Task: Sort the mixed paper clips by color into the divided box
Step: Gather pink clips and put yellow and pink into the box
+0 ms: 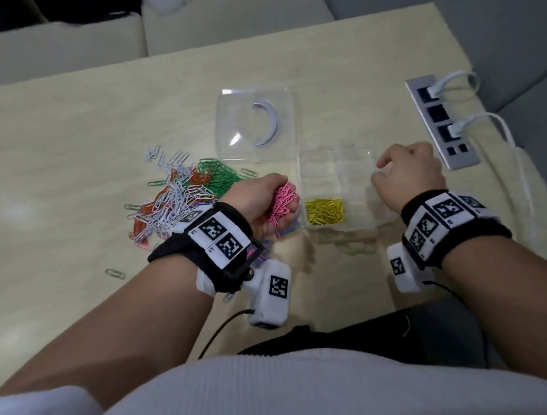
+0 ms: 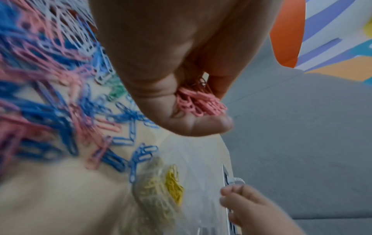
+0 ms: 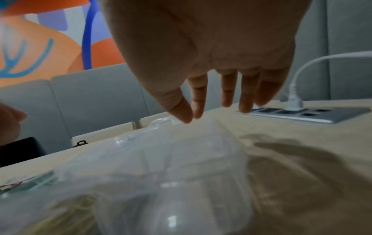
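Left hand (image 1: pixel 258 202) fisted round pink clips (image 1: pixel 281 203) beside the divided box (image 1: pixel 358 223), probably for dumping; right hand (image 1: pixel 408 172) loose-fingered, empty, steadying its edge.

Bare table (image 1: pixel 63 132) lies left; lid (image 1: pixel 254 123) crowds behind the divided box (image 1: pixel 338 169).

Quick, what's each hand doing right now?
Left hand: holding a bunch of pink paper clips.
Right hand: open, holding nothing, over the divided box.

The near end of the pile of clips (image 1: pixel 179 195) is hidden by the left hand (image 1: pixel 262 201). The clear box (image 3: pixel 161 174) is blurred in the right wrist view, so its compartments cannot be told.
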Action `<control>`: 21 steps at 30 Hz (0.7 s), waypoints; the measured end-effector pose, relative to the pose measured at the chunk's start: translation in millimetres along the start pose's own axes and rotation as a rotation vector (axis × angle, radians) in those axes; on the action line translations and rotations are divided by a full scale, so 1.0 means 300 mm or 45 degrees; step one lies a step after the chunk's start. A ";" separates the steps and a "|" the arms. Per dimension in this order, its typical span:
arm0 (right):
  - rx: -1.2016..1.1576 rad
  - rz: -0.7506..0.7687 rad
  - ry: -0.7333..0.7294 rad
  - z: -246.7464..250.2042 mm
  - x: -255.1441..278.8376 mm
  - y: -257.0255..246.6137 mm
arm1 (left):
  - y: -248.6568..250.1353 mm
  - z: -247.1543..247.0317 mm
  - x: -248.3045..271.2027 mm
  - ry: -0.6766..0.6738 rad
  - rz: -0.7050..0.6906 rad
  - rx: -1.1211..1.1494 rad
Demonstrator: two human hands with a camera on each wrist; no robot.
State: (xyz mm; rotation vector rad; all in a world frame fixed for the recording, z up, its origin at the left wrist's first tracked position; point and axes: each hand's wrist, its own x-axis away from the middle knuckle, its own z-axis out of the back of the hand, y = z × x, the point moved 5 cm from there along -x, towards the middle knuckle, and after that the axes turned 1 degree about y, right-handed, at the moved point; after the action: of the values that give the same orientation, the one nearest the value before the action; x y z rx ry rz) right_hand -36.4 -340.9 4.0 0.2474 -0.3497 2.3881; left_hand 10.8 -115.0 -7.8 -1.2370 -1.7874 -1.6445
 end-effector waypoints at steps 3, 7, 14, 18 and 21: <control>-0.033 0.033 -0.235 -0.055 -0.014 0.043 | 0.002 -0.064 -0.025 0.048 0.010 0.016; -0.069 0.143 -0.291 -0.075 -0.030 0.045 | 0.016 -0.120 -0.056 0.124 -0.057 0.046; -0.120 0.288 -0.298 -0.072 -0.032 0.026 | 0.024 -0.288 -0.083 0.104 -0.194 0.100; -0.127 0.379 -0.356 -0.068 -0.041 0.035 | 0.031 -0.362 -0.100 0.135 -0.387 0.004; -0.145 0.427 -0.380 -0.063 -0.050 0.048 | 0.023 -0.376 -0.118 0.162 -0.557 -0.382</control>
State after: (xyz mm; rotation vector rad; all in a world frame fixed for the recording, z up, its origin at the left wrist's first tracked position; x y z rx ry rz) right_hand -36.5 -354.6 -20.4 0.5306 -0.7124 2.6488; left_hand 5.6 -233.3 -7.4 -0.8628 -1.8728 -2.2467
